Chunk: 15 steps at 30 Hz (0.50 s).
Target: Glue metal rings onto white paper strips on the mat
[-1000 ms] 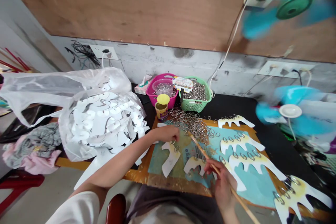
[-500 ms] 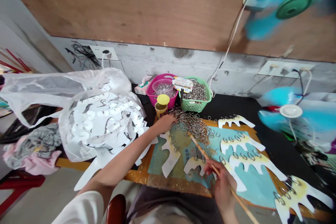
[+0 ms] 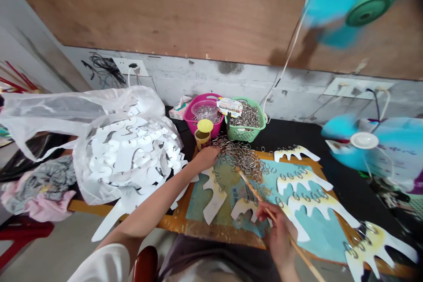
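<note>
My right hand (image 3: 279, 229) grips a long wooden stick (image 3: 253, 190), its tip pointing at the loose metal rings. My left hand (image 3: 209, 157) is at the left edge of the ring pile (image 3: 243, 156), just above a white cut-out piece (image 3: 214, 200) with several rings along its side. Its fingers are curled together, and what they hold, if anything, is hidden. Under my right hand lies another white scalloped piece (image 3: 243, 208) with rings on it. More such pieces (image 3: 319, 205), yellowish along the ringed edge, lie to the right.
A pink basket (image 3: 216, 132) and a green basket (image 3: 246, 133) of rings stand behind the pile, beside a yellow-topped can (image 3: 202, 139). A plastic bag (image 3: 86, 185) of white cut-outs fills the left. Blurred fan blades (image 3: 340, 0) hang at upper right; another fan (image 3: 363, 141) stands lower.
My left hand has shifted very slightly left and down beside the ring pile. My right hand and the stick stay almost in place. The fan blades have turned.
</note>
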### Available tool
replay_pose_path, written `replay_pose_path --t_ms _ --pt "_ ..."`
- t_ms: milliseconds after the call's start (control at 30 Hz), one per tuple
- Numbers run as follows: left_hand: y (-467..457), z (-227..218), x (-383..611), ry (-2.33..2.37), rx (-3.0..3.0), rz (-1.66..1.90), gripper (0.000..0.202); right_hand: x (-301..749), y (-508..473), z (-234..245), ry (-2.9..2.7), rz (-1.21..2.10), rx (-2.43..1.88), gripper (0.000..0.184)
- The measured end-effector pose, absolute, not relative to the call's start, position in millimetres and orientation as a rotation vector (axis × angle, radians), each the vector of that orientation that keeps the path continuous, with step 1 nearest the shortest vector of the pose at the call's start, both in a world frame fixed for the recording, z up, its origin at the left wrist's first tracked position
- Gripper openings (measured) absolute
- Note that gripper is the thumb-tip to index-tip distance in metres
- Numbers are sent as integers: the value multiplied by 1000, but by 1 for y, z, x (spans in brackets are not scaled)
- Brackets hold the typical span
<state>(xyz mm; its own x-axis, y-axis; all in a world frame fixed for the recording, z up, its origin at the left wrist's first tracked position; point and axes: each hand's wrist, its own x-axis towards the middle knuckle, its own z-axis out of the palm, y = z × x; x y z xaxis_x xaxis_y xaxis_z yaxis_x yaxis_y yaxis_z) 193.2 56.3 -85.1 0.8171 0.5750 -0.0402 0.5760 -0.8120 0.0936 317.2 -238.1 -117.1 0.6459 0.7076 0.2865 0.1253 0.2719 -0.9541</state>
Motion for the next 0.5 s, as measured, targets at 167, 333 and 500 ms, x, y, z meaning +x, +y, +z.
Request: replay_pose_path --t_ms 167,333,500 --pt "55 -83 192 970 2898 -22 17 314 -234 -117 -834 457 -1247 42" --pt "50 -94 198 1040 2879 -53 17 315 -234 -121 -862 486 -1243 42" --pt "55 -88 199 1003 2818 34 21 319 -238 -121 -848 478 -1253 41"
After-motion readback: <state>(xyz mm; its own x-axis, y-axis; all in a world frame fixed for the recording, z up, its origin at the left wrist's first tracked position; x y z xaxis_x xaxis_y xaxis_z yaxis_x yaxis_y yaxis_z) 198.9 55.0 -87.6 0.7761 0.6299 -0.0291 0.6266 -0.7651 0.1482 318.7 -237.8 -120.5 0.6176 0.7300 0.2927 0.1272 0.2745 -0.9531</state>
